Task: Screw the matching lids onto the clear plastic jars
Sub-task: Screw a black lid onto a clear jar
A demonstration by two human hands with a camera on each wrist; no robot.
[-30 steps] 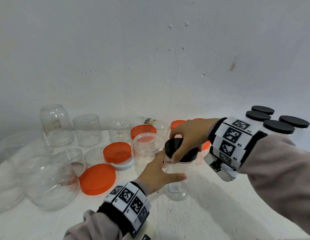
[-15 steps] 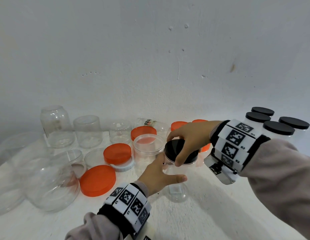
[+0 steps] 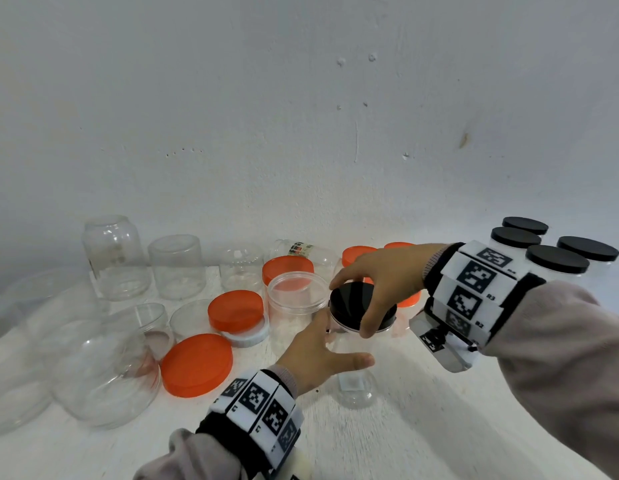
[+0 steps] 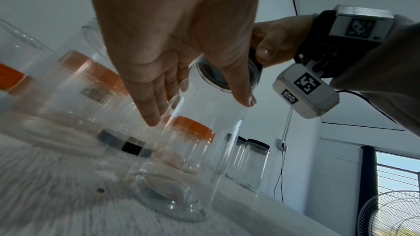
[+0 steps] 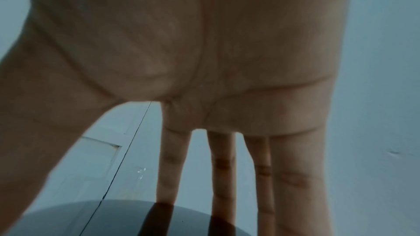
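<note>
A clear plastic jar (image 3: 353, 372) stands on the white table near the middle. My left hand (image 3: 321, 348) grips its upper wall, thumb across the front and fingers behind. A black lid (image 3: 349, 303) sits on the jar's mouth. My right hand (image 3: 373, 292) grips that lid from above, with the thumb on the near rim and the fingers on the far rim. In the left wrist view the jar (image 4: 193, 159) rises past my fingers, and the lid (image 4: 225, 78) shows from below. The right wrist view shows my fingers (image 5: 222, 177) spread over the dark lid (image 5: 113, 220).
Several open clear jars (image 3: 176, 265) and large bowls (image 3: 103, 372) crowd the left side. Orange lids (image 3: 197, 365) lie loose beside them. An open jar (image 3: 297, 306) stands just left of my hands. Several black-lidded jars (image 3: 557, 259) stand at the back right. The wall is close behind.
My right hand has turned on the black lid, its thumb sweeping along the near rim toward the right. The left hand stays on the jar.
</note>
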